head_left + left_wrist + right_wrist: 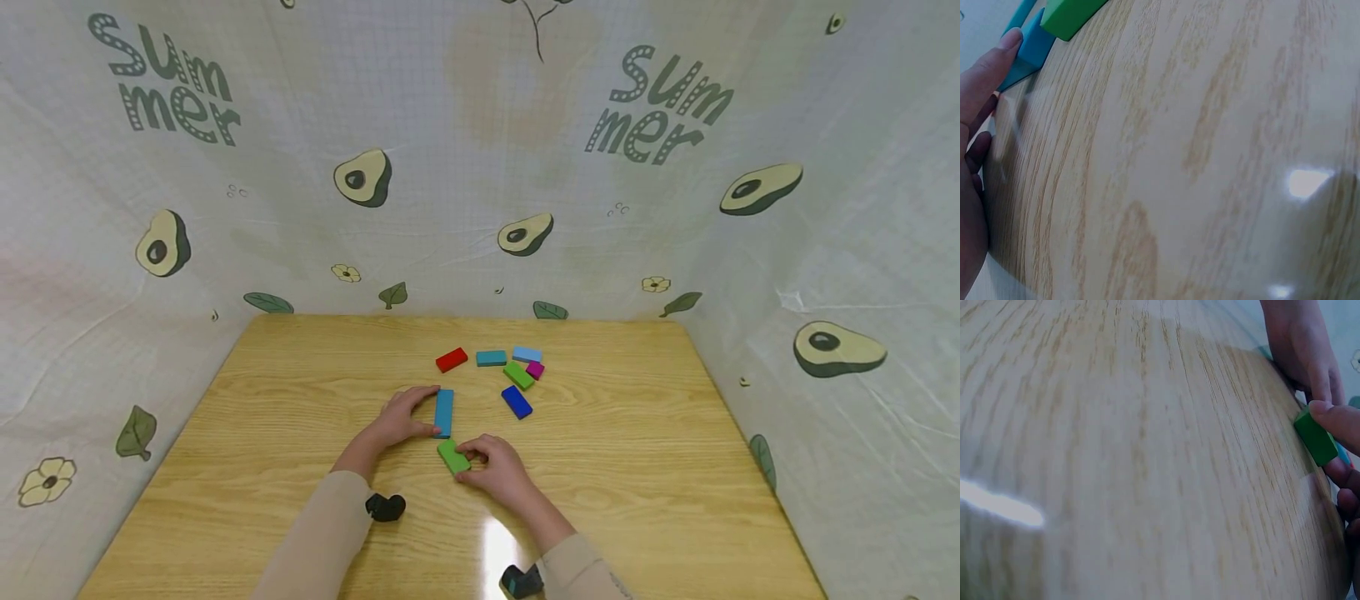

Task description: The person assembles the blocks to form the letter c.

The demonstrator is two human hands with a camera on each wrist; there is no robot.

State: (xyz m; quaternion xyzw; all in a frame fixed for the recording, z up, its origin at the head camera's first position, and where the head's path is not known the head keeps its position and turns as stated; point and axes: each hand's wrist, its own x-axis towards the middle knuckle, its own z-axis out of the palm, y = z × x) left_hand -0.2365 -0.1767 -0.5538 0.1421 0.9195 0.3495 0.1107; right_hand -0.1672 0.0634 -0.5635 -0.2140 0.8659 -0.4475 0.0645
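Observation:
My left hand (397,419) spans a long blue block (444,414), its thumb at the near end and a finger at the far end. Just below it on the table, my right hand (497,469) pinches a green block (452,457) between thumb and fingers. In the left wrist view, the left thumb presses against the blue block (1034,53), and the green block (1069,17) is close beside it. The right wrist view shows the right thumb on one end of the green block (1316,437), with the left hand (1300,347) beyond.
Farther back on the wooden table (300,367) lie a red block (452,360), a teal block (491,358), a light blue block (527,355), another green block (518,375), a small magenta block (535,370) and a dark blue block (517,402). Printed cloth (450,250) surrounds the table.

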